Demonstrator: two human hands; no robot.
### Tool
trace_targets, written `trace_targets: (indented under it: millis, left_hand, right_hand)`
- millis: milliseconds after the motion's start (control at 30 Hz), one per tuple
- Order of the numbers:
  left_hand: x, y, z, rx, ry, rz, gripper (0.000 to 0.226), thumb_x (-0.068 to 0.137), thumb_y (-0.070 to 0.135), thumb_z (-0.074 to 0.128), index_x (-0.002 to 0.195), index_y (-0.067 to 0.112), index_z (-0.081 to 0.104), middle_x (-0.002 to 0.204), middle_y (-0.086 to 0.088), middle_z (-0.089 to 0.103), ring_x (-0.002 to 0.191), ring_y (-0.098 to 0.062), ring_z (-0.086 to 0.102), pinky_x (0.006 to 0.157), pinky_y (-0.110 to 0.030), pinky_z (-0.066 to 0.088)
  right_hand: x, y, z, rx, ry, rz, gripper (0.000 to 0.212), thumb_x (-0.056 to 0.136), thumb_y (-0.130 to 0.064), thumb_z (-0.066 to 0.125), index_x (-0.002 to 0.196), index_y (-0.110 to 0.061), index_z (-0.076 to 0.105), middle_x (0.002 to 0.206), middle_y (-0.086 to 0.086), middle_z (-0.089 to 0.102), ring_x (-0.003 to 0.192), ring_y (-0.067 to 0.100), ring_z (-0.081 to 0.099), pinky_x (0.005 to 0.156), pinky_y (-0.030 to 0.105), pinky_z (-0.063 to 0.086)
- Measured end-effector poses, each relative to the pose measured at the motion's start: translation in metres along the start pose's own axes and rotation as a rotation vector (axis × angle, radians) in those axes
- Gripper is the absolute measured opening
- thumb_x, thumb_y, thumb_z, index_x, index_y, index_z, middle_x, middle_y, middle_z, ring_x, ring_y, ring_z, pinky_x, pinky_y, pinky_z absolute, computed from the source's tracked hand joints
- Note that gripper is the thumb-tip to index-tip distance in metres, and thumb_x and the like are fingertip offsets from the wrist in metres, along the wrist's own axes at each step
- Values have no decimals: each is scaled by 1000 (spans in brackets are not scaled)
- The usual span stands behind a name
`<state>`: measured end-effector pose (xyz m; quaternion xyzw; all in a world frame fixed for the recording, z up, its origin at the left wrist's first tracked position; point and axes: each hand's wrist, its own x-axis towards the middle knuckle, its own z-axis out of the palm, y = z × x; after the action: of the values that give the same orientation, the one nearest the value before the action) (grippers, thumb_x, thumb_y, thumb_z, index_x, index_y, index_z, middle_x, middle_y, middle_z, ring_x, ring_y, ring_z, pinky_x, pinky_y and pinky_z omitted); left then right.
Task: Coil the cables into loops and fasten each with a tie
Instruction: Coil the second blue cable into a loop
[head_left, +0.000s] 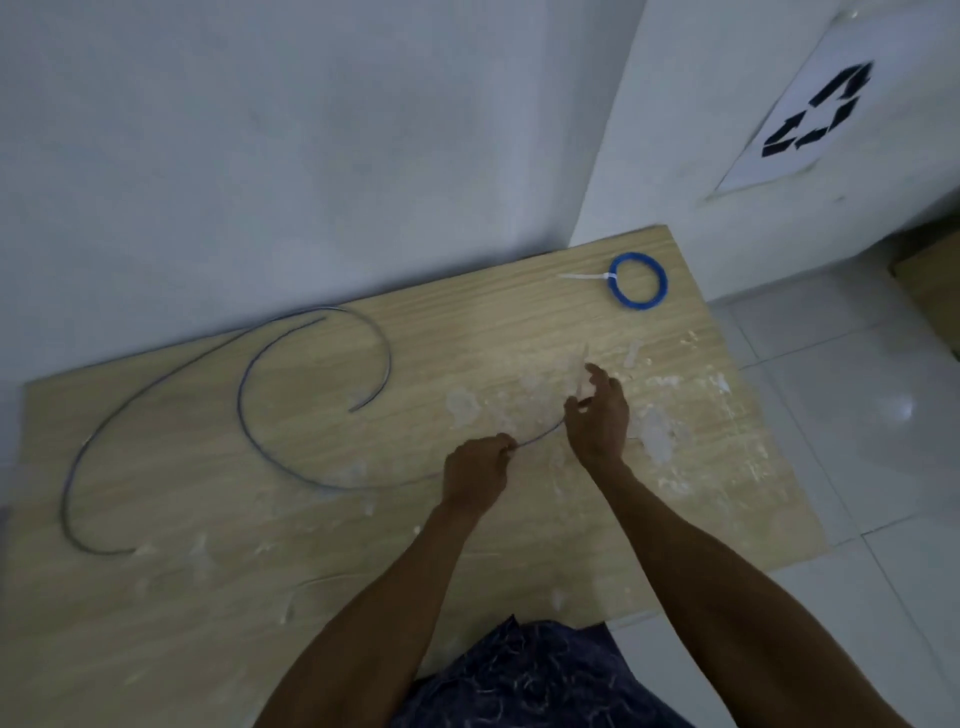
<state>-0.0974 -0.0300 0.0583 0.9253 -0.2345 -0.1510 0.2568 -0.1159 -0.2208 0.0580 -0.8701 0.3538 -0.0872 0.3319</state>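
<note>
A long blue-grey cable (244, 384) lies in wide loose curves across the left half of the wooden board (519, 322). Its near end runs to my hands. My left hand (478, 470) is closed on the cable, and my right hand (597, 415) pinches the same cable a little further right, with a thin pale strip that may be a tie sticking up from its fingers. A finished small blue coil (638, 281) rests at the board's far right corner, fastened with a white tie (584, 278) whose tail points left.
The board lies on a white tiled floor (857, 426) against a white wall. Pale dried smears mark its right and near parts. A sheet with a recycling sign (815, 111) hangs on the right wall. My patterned dark clothing (530, 675) shows at the bottom.
</note>
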Motion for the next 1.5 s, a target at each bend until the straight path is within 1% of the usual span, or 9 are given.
trace_targets:
  millis: [100,233,433,600,700,833,1067,1267,1500]
  left_hand:
    - [-10,-5,-48,-124,122,8,31,96,39,55,106,23,79,88,-1,79,81,-24,74,66,-31,54]
    - [-26,-17,-116,-202,174,90,26,97,33,63,109,17,80,93,-3,81,83,-21,75,70,-32,58]
    - [-48,-21,-203,-253,351,168,22,91,33,73,107,20,81,94,1,81,83,-13,76,71,-24,56]
    - [-63,-36,-259,-455,409,122,8,89,12,77,95,11,82,70,2,74,62,3,66,65,-20,52]
    - [-70,-32,-281,-472,519,181,9,90,6,74,96,5,81,72,3,74,63,2,69,68,-11,51]
    - [-67,-21,-302,-540,650,192,12,91,3,69,94,6,80,76,-2,77,68,-12,73,68,-21,58]
    - [-52,-14,-318,-569,697,208,13,93,2,67,93,7,80,78,0,77,69,-8,74,66,-23,58]
    - [-37,-23,-325,-620,704,155,12,93,3,68,91,6,80,78,-1,77,70,-12,76,69,-29,60]
    - [-27,-30,-303,-756,515,44,15,94,2,68,92,12,78,79,-7,79,74,-21,79,79,-43,64]
  right_hand:
    - [-23,-28,-17,-58,-48,-283,28,96,-17,64,124,-19,70,136,5,64,111,28,65,83,43,60]
    - [-59,-78,-38,-80,-161,-641,33,91,-16,70,124,-17,70,122,1,72,101,24,68,75,40,61]
    - [-70,-162,-63,-124,-4,-769,11,97,-24,68,101,-16,75,90,5,74,83,29,67,67,40,55]
    - [-72,-212,-94,36,138,-692,13,97,-25,67,93,-13,71,83,3,71,72,21,66,63,35,52]
    - [-76,-224,-98,-74,23,-713,7,91,-22,72,98,-18,71,85,-4,74,76,15,67,66,30,50]
    - [-70,-220,-92,-105,-136,-731,17,82,-22,80,97,-24,72,81,-13,74,74,10,69,69,32,56]
    - [-63,-219,-87,36,-389,-665,10,83,-17,80,88,-18,72,79,-8,75,72,5,70,67,25,57]
    - [-49,-230,-94,397,-634,-418,8,88,2,70,94,-1,74,81,17,76,74,24,71,71,32,61]
    - [-37,-266,-103,1034,-355,-224,8,95,3,64,100,6,70,87,19,76,79,24,76,77,23,61]
